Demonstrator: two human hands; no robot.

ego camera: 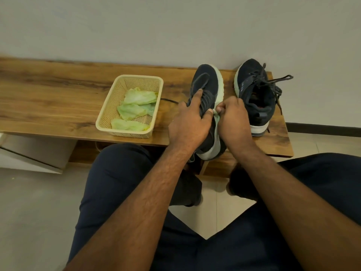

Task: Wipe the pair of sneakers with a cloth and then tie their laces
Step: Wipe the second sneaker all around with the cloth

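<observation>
1. A cream plastic basket sits on the wooden bench and holds three crumpled pale green cloths.
2. The left hand grasps the near sneaker, tilted on its side with the heel hanging past the bench's front edge; the forefinger lies along the laces.
3. The right hand is clenched, pinching a small bit of pale green cloth against that sneaker's white sole.
4. The second sneaker stands upright near the bench's right end, its laces loose and spilling over the back edge.
5. Left of the basket the bench top is bare wood, backed by the wall.
</observation>
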